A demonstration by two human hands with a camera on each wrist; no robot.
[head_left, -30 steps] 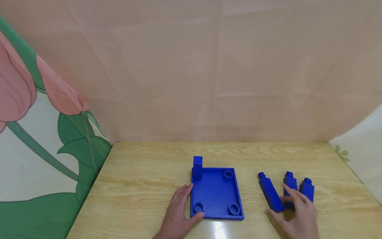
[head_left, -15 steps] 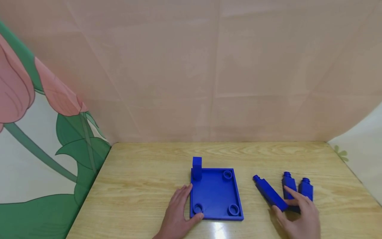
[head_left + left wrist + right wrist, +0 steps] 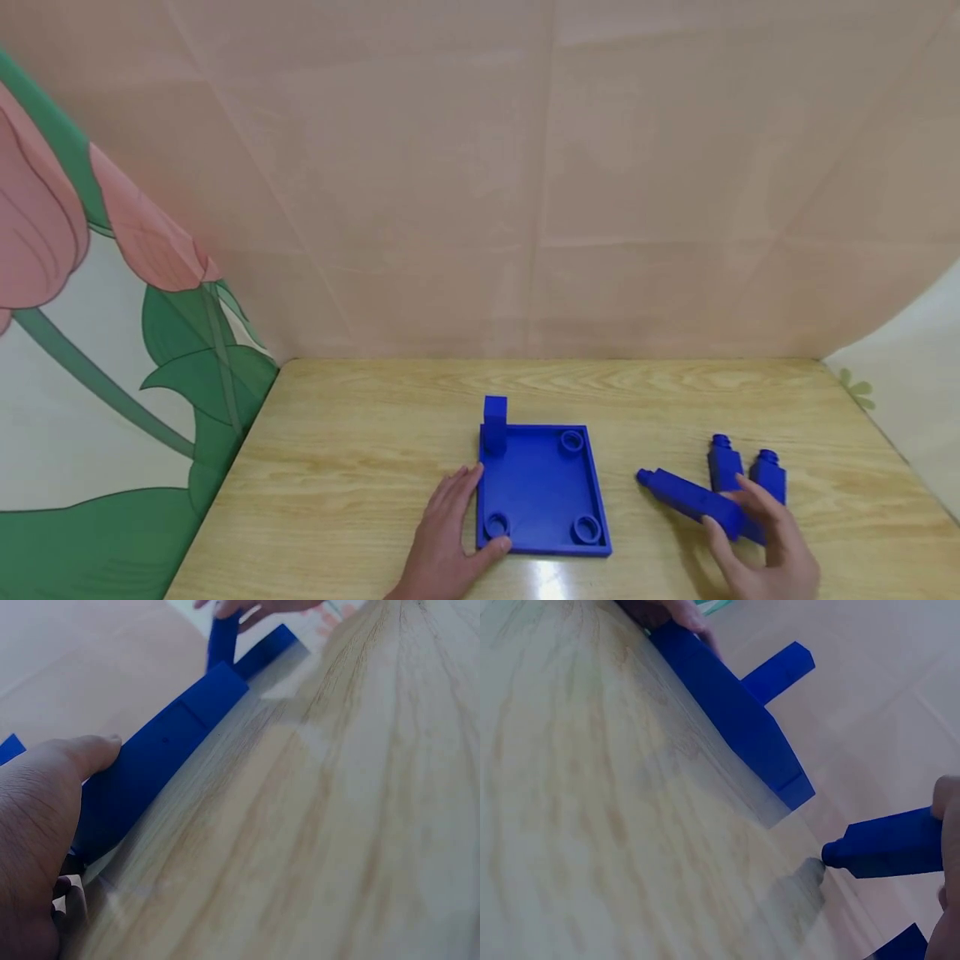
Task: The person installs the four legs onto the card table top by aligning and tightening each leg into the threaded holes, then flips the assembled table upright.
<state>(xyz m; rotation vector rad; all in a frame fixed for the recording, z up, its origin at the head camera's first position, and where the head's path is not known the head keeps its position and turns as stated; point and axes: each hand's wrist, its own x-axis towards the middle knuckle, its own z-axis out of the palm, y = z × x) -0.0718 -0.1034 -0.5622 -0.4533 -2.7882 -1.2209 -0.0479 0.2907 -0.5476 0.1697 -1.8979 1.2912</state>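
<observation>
My left hand [image 3: 442,537] holds the near left corner of a blue square panel [image 3: 536,492], thumb over the front rim and fingers along the left side. One blue square leg [image 3: 496,425] stands upright in the panel's far left corner. Round sockets show in the other corners, such as the near right socket [image 3: 587,529]. To the right, my right hand [image 3: 772,554] pinches another blue leg [image 3: 686,497] by its thick end, between thumb and fingers. The threaded tip of this leg points left, above its shadow in the right wrist view.
Two more blue legs lie on the wooden table [image 3: 337,467] just behind my right hand: a left leg [image 3: 724,467] and a right leg [image 3: 768,477]. A plain pinkish cloth [image 3: 525,208] hangs behind the table, and a flower-print cloth [image 3: 172,358] borders its left side.
The leg in my right hand has swung round so its threaded tip points more to the left. My right hand has shifted slightly right. The left hand and the panel stay put.
</observation>
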